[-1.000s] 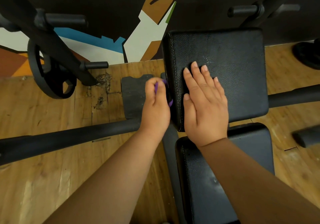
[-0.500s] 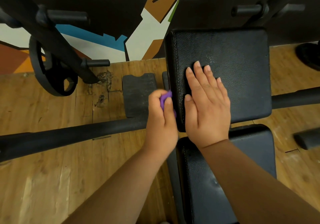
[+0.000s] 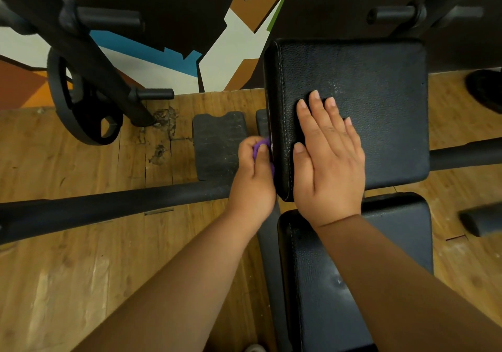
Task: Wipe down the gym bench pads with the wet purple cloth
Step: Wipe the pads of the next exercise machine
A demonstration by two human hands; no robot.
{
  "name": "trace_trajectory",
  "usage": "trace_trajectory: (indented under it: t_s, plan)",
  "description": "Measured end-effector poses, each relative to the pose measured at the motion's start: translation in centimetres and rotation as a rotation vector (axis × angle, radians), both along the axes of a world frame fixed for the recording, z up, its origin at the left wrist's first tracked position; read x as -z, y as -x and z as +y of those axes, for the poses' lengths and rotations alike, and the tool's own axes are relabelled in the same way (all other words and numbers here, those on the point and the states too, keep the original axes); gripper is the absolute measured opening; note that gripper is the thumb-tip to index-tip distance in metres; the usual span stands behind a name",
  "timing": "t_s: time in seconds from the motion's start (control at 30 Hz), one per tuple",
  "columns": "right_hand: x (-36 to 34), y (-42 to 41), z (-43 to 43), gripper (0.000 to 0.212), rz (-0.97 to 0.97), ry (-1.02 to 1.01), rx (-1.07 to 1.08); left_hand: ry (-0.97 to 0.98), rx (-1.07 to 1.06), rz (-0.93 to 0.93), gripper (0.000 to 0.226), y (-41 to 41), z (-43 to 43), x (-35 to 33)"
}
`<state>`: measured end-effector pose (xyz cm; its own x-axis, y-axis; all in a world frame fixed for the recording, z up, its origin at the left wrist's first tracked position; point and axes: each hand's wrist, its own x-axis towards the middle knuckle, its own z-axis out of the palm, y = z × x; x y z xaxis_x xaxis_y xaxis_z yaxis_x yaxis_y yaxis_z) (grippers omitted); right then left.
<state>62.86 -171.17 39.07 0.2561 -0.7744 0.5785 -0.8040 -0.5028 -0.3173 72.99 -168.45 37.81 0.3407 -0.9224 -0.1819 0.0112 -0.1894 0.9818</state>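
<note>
The black far bench pad fills the upper right of the head view, with the second, nearer pad below it. My left hand grips the purple cloth and holds it against the far pad's left side edge; only a small bit of cloth shows between thumb and fingers. My right hand lies flat, fingers straight, on top of the far pad near its left front corner.
A black frame bar runs across the wooden floor to the left of the bench. A weight plate leans on a rack leg at the upper left. A dark rubber mat lies just left of my left hand. Another bar extends right.
My left hand with the cloth slid toward me along the pad's left side, then stayed about level. My right hand has kept its place on the pad.
</note>
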Motion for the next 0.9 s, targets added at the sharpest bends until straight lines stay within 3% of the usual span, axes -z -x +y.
trace_trajectory:
  t_s: [0.1,0.37,0.5,0.7,0.9]
  plan:
    - [0.0,0.1,0.0,0.051,0.002,0.0,0.0,-0.051,-0.048,0.115,0.023,0.3,-1.1,0.0]
    - [-0.3,0.2,0.0,0.053,0.009,-0.032,-0.005,0.198,-0.001,-0.202,0.015,0.6,2.8,-1.0]
    - [-0.5,1.0,0.4,0.054,0.082,-0.082,-0.052,0.193,-0.11,-0.187,0.009,0.3,-0.7,-1.9]
    - [0.8,2.9,1.7,0.052,0.175,-0.082,-0.071,0.356,-0.111,-0.393,0.02,2.5,3.6,0.4]
    - [1.1,2.6,1.8,0.052,0.177,-0.056,-0.044,0.265,-0.179,-0.269,0.014,2.1,1.7,0.0]
